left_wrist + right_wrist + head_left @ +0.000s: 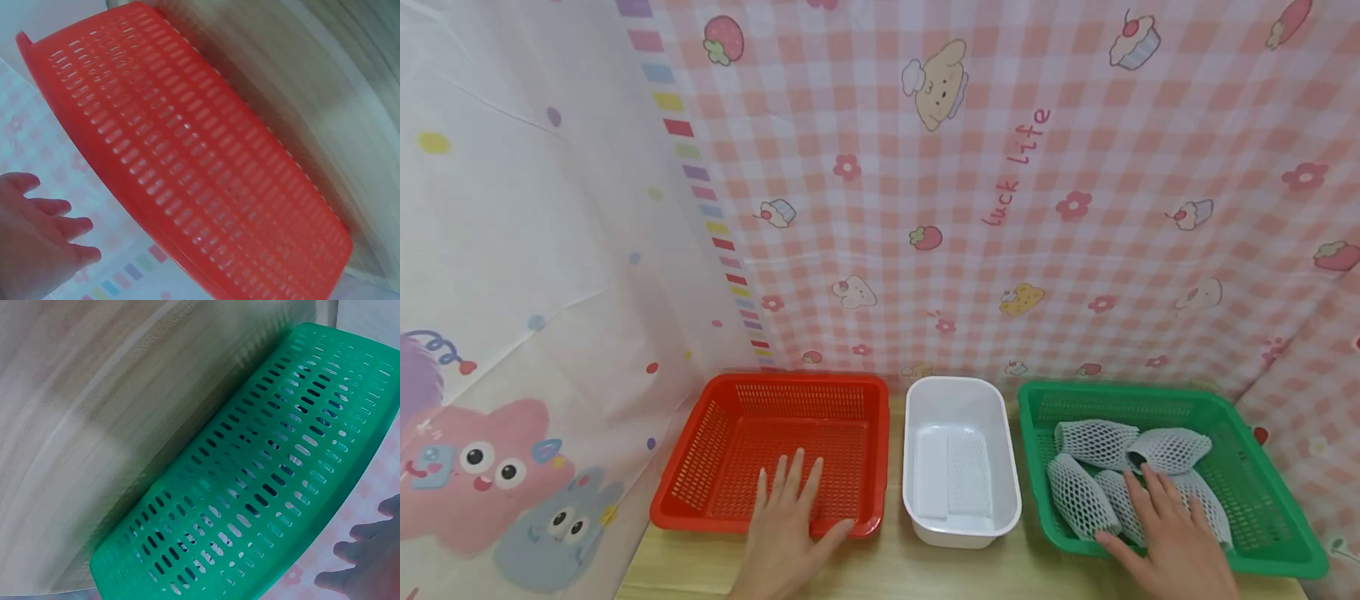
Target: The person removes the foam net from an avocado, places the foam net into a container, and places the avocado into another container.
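Observation:
My left hand (786,529) hovers over the near side of a red plastic basket (880,467), fingers spread and straight, holding nothing. Its fingers also show beside the basket's slotted wall (187,131) in the left wrist view. On the right, my right hand (1180,537) reaches over the near rim of a green basket (1270,500), fingers extended. Several white foam-net sleeves (1082,496) lie in that basket, and the right fingertips overlap them in the head view. Something dark shows at the mouth of one sleeve (1172,450). The right wrist view shows the green slotted wall (250,475) and the loose fingers.
Between the baskets stands a white plastic tub (962,533), with a pale textured rectangle visible on its floor. All three containers sit on a light wooden table (880,575). A pink checked cloth (880,208) hangs close behind them, and a white patterned cloth (550,250) hangs at left.

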{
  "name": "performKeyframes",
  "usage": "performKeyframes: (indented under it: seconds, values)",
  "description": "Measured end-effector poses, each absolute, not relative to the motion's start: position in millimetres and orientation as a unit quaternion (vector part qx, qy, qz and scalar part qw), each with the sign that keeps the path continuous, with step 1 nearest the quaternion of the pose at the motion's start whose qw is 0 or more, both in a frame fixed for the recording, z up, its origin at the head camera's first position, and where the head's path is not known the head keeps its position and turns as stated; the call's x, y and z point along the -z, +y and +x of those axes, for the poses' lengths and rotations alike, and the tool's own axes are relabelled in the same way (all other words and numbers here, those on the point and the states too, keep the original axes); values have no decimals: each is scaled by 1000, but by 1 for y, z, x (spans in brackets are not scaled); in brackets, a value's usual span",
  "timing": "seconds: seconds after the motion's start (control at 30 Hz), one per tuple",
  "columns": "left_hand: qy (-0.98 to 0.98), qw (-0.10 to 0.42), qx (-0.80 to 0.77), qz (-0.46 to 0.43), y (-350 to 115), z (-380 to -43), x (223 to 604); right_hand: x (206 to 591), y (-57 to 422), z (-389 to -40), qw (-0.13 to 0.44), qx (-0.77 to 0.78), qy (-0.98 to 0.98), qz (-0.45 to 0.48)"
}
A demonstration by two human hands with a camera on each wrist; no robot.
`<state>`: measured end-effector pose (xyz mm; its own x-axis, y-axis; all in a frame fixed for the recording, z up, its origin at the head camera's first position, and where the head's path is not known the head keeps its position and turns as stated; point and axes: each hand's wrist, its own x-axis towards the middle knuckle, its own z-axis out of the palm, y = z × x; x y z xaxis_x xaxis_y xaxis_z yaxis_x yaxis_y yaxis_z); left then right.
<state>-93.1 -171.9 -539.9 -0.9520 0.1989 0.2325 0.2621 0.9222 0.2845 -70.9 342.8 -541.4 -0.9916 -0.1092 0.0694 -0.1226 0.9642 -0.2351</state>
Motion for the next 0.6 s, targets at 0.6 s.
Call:
performKeyframes:
  seconds: [0.6]
  values:
    - [-956,130,237,-114,-121,-94,539,543,324,-90,95,-117,-986,75]
